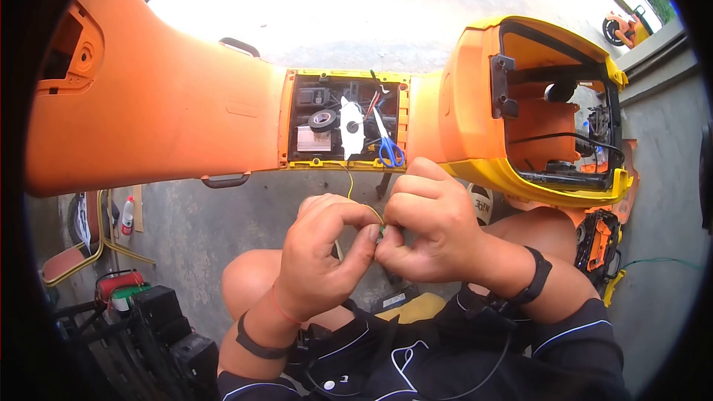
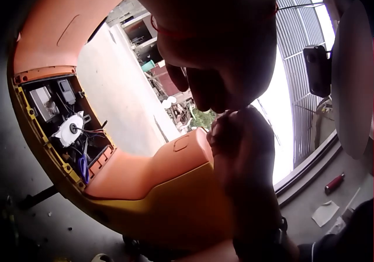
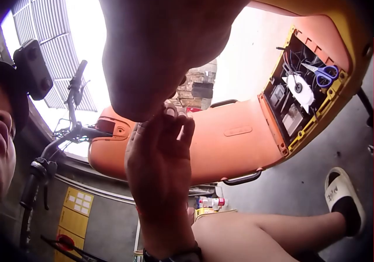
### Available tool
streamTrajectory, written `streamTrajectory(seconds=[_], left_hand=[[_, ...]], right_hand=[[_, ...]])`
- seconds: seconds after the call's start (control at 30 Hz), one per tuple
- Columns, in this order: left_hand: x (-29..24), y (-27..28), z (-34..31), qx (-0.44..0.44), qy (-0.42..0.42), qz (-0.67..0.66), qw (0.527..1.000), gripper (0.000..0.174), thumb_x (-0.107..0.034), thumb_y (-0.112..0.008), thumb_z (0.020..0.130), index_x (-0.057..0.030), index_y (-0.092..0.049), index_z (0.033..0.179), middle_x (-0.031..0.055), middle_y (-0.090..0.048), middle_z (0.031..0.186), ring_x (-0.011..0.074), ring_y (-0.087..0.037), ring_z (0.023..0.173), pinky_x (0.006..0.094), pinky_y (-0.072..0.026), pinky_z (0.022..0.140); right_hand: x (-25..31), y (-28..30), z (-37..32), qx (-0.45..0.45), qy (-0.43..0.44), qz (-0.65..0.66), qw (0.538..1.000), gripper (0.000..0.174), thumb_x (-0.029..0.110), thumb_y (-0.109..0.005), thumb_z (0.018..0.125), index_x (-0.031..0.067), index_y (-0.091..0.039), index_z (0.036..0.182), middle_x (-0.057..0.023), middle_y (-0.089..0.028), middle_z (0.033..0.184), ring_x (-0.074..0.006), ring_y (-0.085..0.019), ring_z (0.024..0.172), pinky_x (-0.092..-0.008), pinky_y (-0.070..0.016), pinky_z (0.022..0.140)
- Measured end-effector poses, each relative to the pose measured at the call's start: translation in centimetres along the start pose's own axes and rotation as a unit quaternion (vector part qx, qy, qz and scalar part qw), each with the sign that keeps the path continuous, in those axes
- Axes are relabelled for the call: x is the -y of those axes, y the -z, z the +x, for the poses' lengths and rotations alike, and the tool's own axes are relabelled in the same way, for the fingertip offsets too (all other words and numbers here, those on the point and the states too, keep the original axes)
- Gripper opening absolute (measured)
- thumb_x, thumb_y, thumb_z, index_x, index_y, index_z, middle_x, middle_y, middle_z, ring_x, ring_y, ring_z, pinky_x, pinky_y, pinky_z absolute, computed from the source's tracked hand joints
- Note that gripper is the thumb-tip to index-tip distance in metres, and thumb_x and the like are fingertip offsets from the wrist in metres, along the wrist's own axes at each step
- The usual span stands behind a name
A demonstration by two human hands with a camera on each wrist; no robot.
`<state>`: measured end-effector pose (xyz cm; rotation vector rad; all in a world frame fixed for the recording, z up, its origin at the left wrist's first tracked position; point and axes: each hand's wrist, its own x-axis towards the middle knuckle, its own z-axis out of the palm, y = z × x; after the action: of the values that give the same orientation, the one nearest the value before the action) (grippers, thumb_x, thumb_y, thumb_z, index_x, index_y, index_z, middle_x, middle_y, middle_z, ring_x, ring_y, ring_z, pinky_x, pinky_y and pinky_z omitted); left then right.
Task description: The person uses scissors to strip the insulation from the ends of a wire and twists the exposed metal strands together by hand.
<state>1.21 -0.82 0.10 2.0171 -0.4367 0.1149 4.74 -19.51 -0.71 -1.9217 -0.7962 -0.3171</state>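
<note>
Both hands meet in front of the orange and yellow scooter body [image 1: 186,119]. The left hand [image 1: 323,249] pinches a thin yellow-green wire [image 1: 350,182] between thumb and index finger. Touching it fingertip to fingertip, the right hand [image 1: 438,226] pinches the same small spot, where a bit of green shows. The wire runs up to the open compartment, which holds blue-handled scissors [image 1: 391,151], a roll of black tape [image 1: 321,120] and a white piece [image 1: 351,128]. In the left wrist view the left hand [image 2: 216,63] is dark; the right wrist view shows the right hand [image 3: 169,46] in shadow.
Black battery-like blocks [image 1: 160,312] stand at the lower left, near a bottle [image 1: 128,215] and a chair frame [image 1: 74,260]. The hollow orange and yellow end section [image 1: 475,104] rises at the right. A sandal [image 3: 339,192] is on the floor.
</note>
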Motion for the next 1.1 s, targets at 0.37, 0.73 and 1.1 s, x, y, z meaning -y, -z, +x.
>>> streamTrajectory(seconds=[0.37,0.73,1.1], left_hand=[[0.2,1.4,-0.9,-0.04,0.103,-0.069,0.992,0.01,-0.006,-0.075,0.089,-0.0028,-0.07,0.098,0.01,-0.071,0.094,0.0247,-0.065,0.089,0.0346,-0.0504,0.083],[0.0,0.8,-0.2,-0.05,0.05,-0.004,0.997,0.01,-0.005,-0.075,0.087,-0.0049,-0.071,0.096,0.0086,-0.071,0.09,0.0253,-0.064,0.086,0.0354,-0.0479,0.083],[-0.1,0.8,0.2,-0.004,0.044,0.033,0.998,0.009,-0.01,-0.073,0.09,-0.0043,-0.071,0.097,0.01,-0.071,0.094,0.0264,-0.066,0.088,0.0364,-0.0487,0.086]], right_hand=[[0.4,0.4,0.1,0.018,-0.085,0.095,0.992,0.011,0.007,-0.074,0.08,0.0052,-0.069,0.09,-0.0072,-0.064,0.079,-0.0269,-0.06,0.075,-0.0371,-0.0489,0.066],[0.2,0.5,0.3,0.009,-0.026,0.023,0.999,0.014,0.001,-0.076,0.078,0.0045,-0.072,0.09,-0.0076,-0.069,0.082,-0.0247,-0.062,0.072,-0.0348,-0.0504,0.065],[0.1,0.7,0.6,0.017,-0.024,-0.028,0.999,0.013,0.001,-0.076,0.077,0.0043,-0.071,0.089,-0.0082,-0.068,0.082,-0.0266,-0.063,0.073,-0.0368,-0.0511,0.066]])
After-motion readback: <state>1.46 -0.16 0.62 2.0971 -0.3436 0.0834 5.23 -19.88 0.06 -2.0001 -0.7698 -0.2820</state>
